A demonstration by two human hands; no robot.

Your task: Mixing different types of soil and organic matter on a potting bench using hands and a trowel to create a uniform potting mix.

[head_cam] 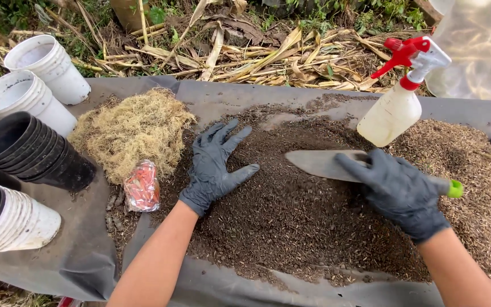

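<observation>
Gloved hands (308, 176) on grainy soil (291, 227)

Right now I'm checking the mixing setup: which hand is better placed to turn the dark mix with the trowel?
Right. The right hand already lies on the trowel; the left hand rests flat on the mix, apart from it.

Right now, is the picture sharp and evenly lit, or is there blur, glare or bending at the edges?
Head view: soft, even daylight with only faint shadows; the left hand, right hand, trowel and dark soil look sharp; a pale, blurred plastic bag fills the top right corner; the stacked pots at the left edge look bent by the wide lens.
</observation>
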